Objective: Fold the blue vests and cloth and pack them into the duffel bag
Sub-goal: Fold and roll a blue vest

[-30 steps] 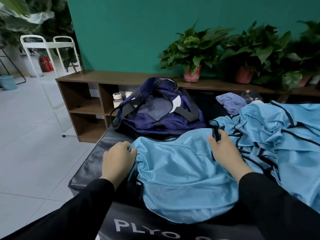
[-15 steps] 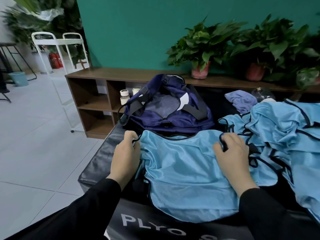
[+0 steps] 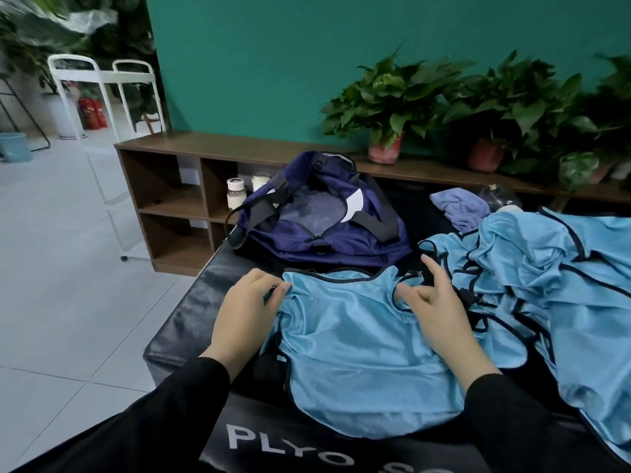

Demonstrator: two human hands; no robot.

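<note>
Spread flat on the near part of the black padded desk (image 3: 177, 339) lies one light blue mesh vest with dark piping (image 3: 358, 363), its neck opening pointing far, toward the navy fabric duffel bag (image 3: 321, 230), and its hem hanging at the near edge — so its long axis runs near to far. The left hand (image 3: 246, 312) pinches the vest's left shoulder strap between thumb and fingers, a closed grip on the fabric. The right hand (image 3: 440, 312) rests on the right shoulder strap with thumb and curled fingers at the piping and the forefinger stretched out; whether it actually pinches the cloth I cannot tell. Each hand sits right at its own shoulder, so a fold would likely bring the sides across or carry the shoulders down toward the hem. Just right of the right hand, touching the spread vest, is a rumpled heap of more light blue vests (image 3: 546, 278). Beyond that heap — far right — lies a crumpled lavender cloth (image 3: 457, 206). The bag stands just beyond the vest's neckline, its mouth gaping
</note>
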